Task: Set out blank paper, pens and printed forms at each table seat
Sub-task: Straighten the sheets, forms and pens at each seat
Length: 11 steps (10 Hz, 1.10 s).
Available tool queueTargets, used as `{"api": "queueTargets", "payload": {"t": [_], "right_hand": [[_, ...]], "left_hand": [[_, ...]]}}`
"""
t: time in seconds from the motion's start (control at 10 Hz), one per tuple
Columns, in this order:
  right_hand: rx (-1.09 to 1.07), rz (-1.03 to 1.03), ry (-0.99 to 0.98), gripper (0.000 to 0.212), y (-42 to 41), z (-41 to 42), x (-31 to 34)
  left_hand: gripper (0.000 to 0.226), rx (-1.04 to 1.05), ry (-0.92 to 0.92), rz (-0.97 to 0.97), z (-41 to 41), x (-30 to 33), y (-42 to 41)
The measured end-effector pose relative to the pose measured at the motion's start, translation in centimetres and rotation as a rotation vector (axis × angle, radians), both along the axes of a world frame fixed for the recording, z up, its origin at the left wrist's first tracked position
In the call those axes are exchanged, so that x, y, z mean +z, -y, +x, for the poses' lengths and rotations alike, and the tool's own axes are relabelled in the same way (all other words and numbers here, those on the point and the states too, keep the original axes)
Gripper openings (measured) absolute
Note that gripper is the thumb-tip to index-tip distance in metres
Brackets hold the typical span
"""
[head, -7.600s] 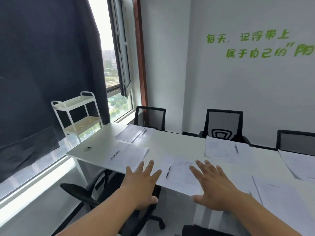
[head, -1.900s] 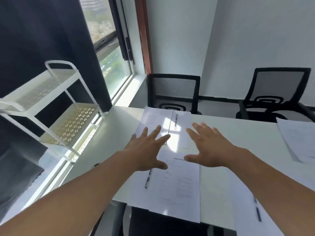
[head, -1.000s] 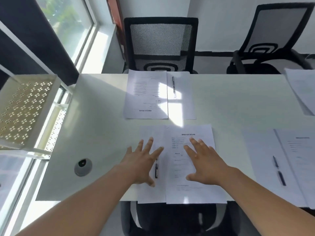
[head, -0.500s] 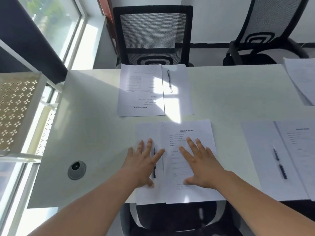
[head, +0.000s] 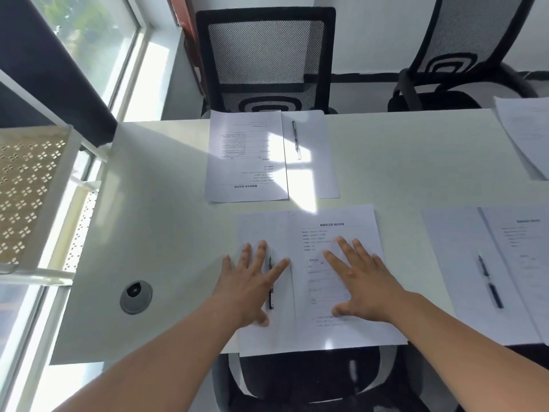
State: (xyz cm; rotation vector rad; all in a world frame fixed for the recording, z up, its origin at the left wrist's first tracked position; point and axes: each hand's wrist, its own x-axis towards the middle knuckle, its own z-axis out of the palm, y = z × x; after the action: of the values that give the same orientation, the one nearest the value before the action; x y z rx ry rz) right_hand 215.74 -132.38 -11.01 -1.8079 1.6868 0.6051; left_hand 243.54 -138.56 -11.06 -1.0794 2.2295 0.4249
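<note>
At the near edge of the white table (head: 166, 203), both hands lie flat with fingers spread, holding nothing. The left hand (head: 251, 285) rests on the blank sheet (head: 255, 230) and partly covers the dark pen (head: 270, 292) lying on it; the right hand (head: 361, 281) presses on the printed form (head: 335, 224), which overlaps the blank sheet's right side. Both papers hang slightly over the table edge above a black chair seat (head: 312, 379).

These sheets look thin, light and limp. I'd judge they slide easily on the smooth tabletop, so flat palms will square them better than a pinch; to lift one, a corner or the overhanging edge seems the place. The pen is slim, hard and round, likely to roll if nudged.

Farther across, a second form (head: 246, 156) and blank page (head: 315, 179) lie side by side with a pale-tipped pen (head: 295, 139) on the page, in a patch of sunlight, before a mesh-backed chair (head: 266, 55). To the right, another set with a pen (head: 490, 281). A grey cable port (head: 136, 297) sits in the table's left part, beside a perforated white cart (head: 26, 185).
</note>
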Motion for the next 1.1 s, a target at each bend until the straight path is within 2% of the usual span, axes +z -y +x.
{"api": "queueTargets", "payload": {"t": [1.1], "right_hand": [[-0.015, 0.009, 0.013, 0.132, -1.1, 0.4, 0.0]], "left_hand": [[0.137, -0.023, 0.006, 0.015, 1.6, -0.1, 0.0]]}}
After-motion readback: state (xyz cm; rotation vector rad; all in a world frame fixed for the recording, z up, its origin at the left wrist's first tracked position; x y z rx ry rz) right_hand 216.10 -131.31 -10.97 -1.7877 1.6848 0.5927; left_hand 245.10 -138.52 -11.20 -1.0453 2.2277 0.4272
